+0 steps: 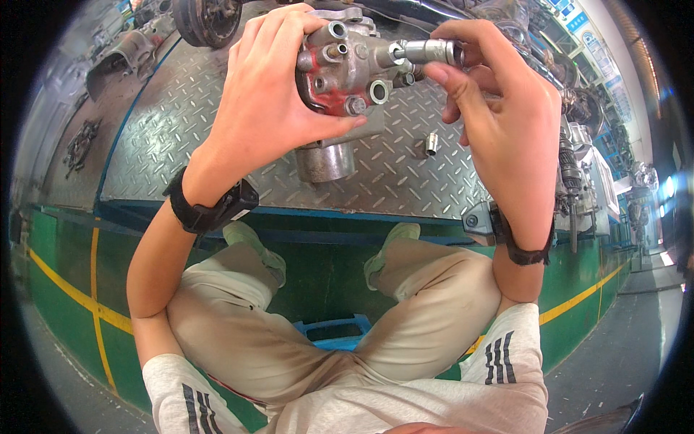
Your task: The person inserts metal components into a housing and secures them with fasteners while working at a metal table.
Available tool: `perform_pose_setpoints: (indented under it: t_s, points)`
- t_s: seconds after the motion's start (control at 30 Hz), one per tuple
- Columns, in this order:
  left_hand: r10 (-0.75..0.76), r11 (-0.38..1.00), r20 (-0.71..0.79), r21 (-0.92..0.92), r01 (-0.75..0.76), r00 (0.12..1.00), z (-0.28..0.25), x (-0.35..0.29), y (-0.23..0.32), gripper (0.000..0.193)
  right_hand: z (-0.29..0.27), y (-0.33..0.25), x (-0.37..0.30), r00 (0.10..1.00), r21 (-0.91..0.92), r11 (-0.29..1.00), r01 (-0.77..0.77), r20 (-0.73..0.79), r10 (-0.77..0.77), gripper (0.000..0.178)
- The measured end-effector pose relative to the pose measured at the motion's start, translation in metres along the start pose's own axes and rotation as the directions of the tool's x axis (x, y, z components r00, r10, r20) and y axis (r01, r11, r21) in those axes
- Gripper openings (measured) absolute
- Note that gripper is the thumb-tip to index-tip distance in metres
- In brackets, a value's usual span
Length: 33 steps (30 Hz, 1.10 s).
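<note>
My left hand (264,90) wraps round a grey metal pump-like housing (361,54) with red smears and several round ports, thumb along its near side. In my right hand (499,94), thumb and fingers close on the end of a shiny metal socket (426,52). The socket lies sideways, its left end up against a fitting on the housing's right side. Below the housing shows a metal cylinder (325,160); whether it is joined to the housing I cannot tell. A second, smaller socket (431,143) lies on the plate near my right hand.
The work surface is a diamond-tread metal plate (238,173) with a blue edge. Dark round parts (206,20) stand at the far left, and a shaft with gears (571,170) is at the right. A blue stool (336,333) shows between my legs.
</note>
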<state>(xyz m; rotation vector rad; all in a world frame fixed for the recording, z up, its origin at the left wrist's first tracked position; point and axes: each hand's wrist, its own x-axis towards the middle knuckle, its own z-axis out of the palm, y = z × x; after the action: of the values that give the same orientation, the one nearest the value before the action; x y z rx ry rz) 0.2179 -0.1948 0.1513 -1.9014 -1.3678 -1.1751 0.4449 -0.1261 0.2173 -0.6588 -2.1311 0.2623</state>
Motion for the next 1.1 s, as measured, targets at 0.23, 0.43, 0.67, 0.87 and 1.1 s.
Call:
perform_pose_setpoints:
  t_s: [0.23, 0.43, 0.67, 0.87, 1.1]
  points:
    - [-0.015, 1.0, 0.002, -0.01, 0.015, 1.0, -0.001, -0.003, -0.001, 0.093, -0.022, -0.037, 0.001, 0.979, -0.115, 0.991, -0.076, 0.18, 0.095, 0.03]
    - [-0.032, 0.999, 0.019, -0.022, 0.032, 0.999, -0.004, -0.001, 0.001, 0.091, -0.016, -0.023, 0.006, 0.997, 0.052, 0.998, -0.047, 0.056, 0.044, 0.022]
    - [-0.045, 0.999, 0.018, -0.021, 0.046, 0.999, 0.002, -0.002, -0.003, 0.091, -0.022, -0.019, 0.026, 0.995, -0.312, 0.95, 0.023, 0.098, 0.008, 0.032]
    - [-0.08, 0.996, 0.073, -0.018, 0.082, 0.994, -0.005, -0.005, -0.004, 0.093, -0.04, -0.045, 0.016, 0.971, -0.26, 0.964, -0.045, 0.214, 0.103, 0.023]
    - [0.03, 0.995, 0.206, -0.104, -0.009, 0.978, -0.015, 0.013, -0.005, 0.089, -0.039, -0.02, 0.024, 0.959, -0.011, 0.977, 0.211, 0.198, -0.204, 0.012]
